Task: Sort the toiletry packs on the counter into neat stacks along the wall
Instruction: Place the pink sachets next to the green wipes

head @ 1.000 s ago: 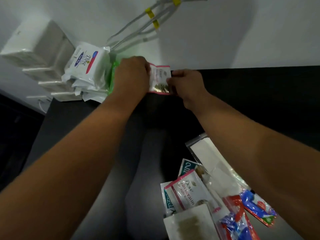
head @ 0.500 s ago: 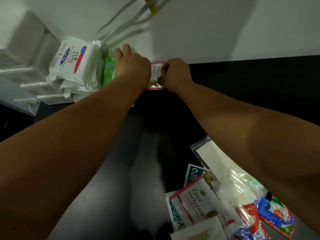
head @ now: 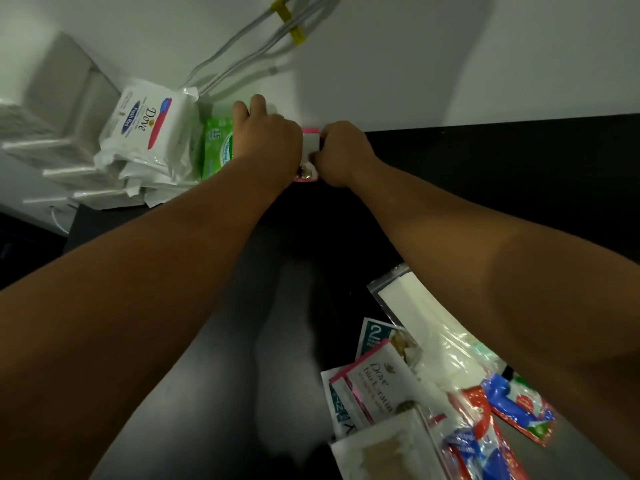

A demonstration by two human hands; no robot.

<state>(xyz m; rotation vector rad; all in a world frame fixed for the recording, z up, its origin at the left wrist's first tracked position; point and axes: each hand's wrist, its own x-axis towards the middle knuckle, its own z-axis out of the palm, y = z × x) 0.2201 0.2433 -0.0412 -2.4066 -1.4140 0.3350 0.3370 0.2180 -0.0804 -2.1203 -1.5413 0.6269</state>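
Right hand: the right hand (head: 341, 152) had its fingers curled, pinching the right edge of a small pink-edged foil sachet (head: 309, 157).
Left hand: the left hand (head: 266, 143) lay back-up against the sachet's left side, two fingers reaching up towards the wall; whether it gripped anything could not be told.
Sachet: it stood at the back of the black counter (head: 502, 174), against the white wall (head: 398, 64), between the two hands and mostly hidden by them.
Green pack: a green plastic wipes pack (head: 216, 147) sat just left of the left hand, partly under it.
White packs: a stack of white Dove wipes packs (head: 145, 126) leaned beside the green one, further left.
Cables: pale cables with yellow ties (head: 280, 29) ran down the wall above.
Loose heap: near the right forearm lay a white-and-pink Dove sachet (head: 377, 386), a clear bag of white pads (head: 415, 306) and red-and-blue sachets (head: 519, 407), overlapping.
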